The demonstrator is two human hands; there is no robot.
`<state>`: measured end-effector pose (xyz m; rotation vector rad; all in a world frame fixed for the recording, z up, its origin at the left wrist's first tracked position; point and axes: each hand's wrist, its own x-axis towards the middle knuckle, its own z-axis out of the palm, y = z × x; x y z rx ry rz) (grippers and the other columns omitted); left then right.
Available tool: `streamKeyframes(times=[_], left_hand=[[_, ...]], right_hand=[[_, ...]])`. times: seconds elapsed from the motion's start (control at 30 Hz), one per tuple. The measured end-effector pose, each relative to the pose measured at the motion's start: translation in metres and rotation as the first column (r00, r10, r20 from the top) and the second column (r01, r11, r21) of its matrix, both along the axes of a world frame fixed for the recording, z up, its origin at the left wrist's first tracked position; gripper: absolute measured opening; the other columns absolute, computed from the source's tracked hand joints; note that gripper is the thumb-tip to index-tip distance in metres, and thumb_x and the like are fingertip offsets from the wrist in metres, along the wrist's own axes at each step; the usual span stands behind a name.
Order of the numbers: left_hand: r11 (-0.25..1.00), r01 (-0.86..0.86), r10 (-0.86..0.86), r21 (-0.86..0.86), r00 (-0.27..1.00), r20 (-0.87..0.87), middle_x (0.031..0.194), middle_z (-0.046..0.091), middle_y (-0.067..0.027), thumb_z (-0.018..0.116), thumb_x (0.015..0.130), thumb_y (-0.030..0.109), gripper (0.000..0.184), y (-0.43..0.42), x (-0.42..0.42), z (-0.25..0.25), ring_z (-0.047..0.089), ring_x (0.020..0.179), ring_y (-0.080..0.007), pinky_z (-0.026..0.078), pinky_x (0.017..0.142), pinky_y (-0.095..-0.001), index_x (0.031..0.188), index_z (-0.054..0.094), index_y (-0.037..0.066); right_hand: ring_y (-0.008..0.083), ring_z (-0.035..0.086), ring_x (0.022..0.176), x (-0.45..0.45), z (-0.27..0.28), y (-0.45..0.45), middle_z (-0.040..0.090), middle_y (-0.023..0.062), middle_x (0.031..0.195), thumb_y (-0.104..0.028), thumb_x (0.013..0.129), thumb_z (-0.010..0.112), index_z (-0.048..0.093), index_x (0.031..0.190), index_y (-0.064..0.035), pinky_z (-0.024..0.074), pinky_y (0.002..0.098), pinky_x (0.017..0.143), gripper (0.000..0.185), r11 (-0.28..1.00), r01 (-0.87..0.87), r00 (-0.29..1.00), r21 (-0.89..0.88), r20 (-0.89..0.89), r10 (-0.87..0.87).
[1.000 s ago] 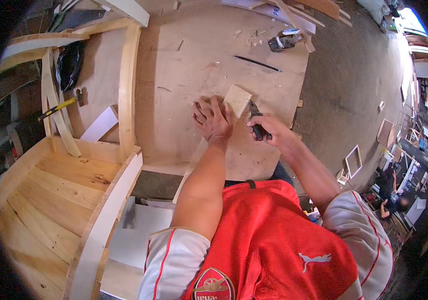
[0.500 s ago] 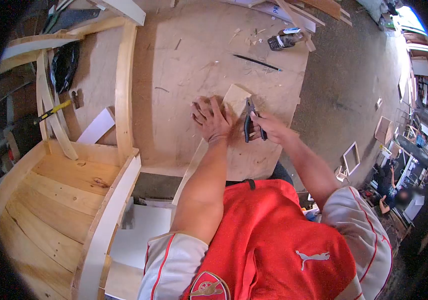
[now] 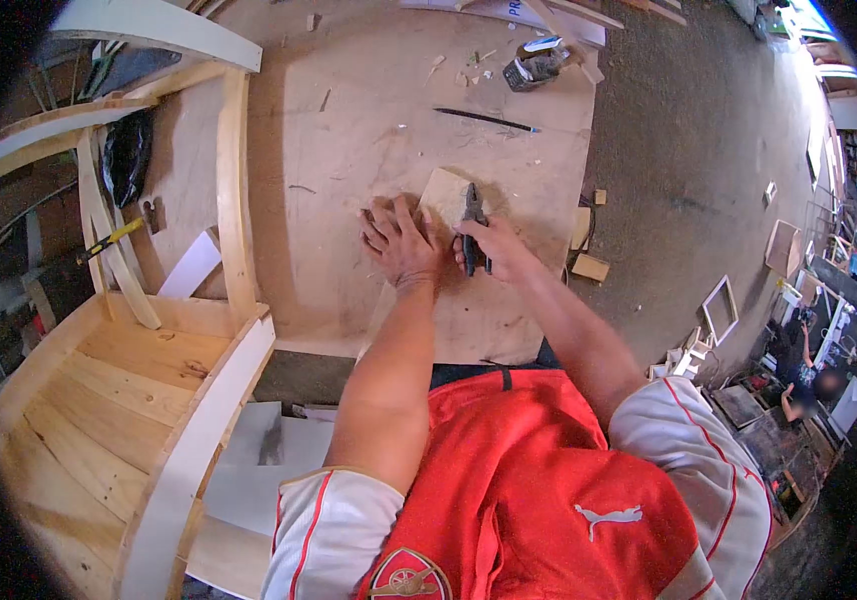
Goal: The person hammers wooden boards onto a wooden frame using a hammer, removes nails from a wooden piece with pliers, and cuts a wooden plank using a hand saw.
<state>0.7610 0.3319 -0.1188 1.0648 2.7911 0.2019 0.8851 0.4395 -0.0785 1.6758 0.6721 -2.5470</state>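
Observation:
My right hand (image 3: 497,248) is wrapped around a pair of pliers (image 3: 472,202), dark with black handles. The pliers' jaws point away from me over a pale strip of wood (image 3: 442,184) on the worktable. Whether the jaws grip anything is too small to make out. My left hand (image 3: 401,240) lies flat with its fingers spread, against the left side of the same strip. Part of the strip is hidden beneath my hands and left forearm.
A pencil (image 3: 487,119) and a dark-labelled bottle (image 3: 534,70) lie farther back on the wooden tabletop (image 3: 339,190). At left stands a wooden frame (image 3: 236,190) with a yellow-handled tool (image 3: 114,240). Wood offcuts (image 3: 591,267) lie on the floor. Another person (image 3: 794,345) is far right.
The pliers' handles have come closer together in my right hand, and the pliers stand more upright. My left hand stays on the wood. The whole view has shifted slightly.

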Motion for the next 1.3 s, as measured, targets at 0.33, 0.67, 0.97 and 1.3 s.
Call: streamKeyframes(times=[0.33, 0.67, 0.97, 1.3], left_hand=[[1.000, 0.002, -0.003, 0.010, 0.995, 0.098, 0.164, 0.026, -0.0185, 0.051, 0.100, 0.051, 0.060, 0.000, 0.000, 0.013, 0.020, 0.152, -0.0466, 0.021, 0.118, -0.0657, 0.152, 0.043, 0.022], [0.999, -0.016, 0.019, -0.044, 0.997, 0.070, 0.165, 0.026, -0.0178, 0.050, 0.101, 0.050, 0.062, 0.004, -0.001, 0.013, 0.018, 0.153, -0.0464, 0.021, 0.119, -0.0648, 0.154, 0.039, 0.022], [1.000, -0.031, 0.031, 0.002, 0.999, 0.021, 0.161, 0.031, -0.0166, 0.052, 0.100, 0.050, 0.059, 0.004, 0.001, 0.007, 0.020, 0.152, -0.0456, 0.024, 0.117, -0.0654, 0.151, 0.045, 0.021], [1.000, -0.010, 0.010, -0.006, 1.000, 0.003, 0.162, 0.030, -0.0179, 0.053, 0.099, 0.049, 0.059, 0.002, 0.001, 0.004, 0.020, 0.152, -0.0456, 0.025, 0.116, -0.0651, 0.150, 0.046, 0.020]], right_hand=[[0.0255, 0.069, 0.063, -0.043, 0.134, 0.030, 0.067, 0.0118, 0.077, -0.018, 0.095, 0.067, 0.060, 0.098, -0.0009, 0.0584, 0.0416, 0.057, 0.018, 0.993, 0.036, 0.997, -0.109, -0.067, -0.044], [0.0291, 0.072, 0.102, -0.005, 0.015, 0.073, 0.072, 0.0157, 0.111, -0.031, 0.109, 0.052, 0.057, 0.129, 0.0003, 0.0601, 0.0472, 0.087, 0.038, 0.964, -0.264, 0.961, -0.026, -0.089, 0.260], [0.0256, 0.071, 0.090, 0.025, -0.009, 0.002, 0.068, 0.0082, 0.102, -0.039, 0.107, 0.055, 0.057, 0.114, -0.0056, 0.0597, 0.0445, 0.074, 0.034, 0.903, -0.429, 0.903, 0.026, -0.004, 0.429], [0.0267, 0.069, 0.093, 0.017, 0.001, 0.006, 0.067, 0.0099, 0.104, -0.043, 0.107, 0.055, 0.057, 0.123, -0.0044, 0.0595, 0.0459, 0.076, 0.042, 0.922, -0.379, 0.925, 0.075, 0.065, 0.375]])
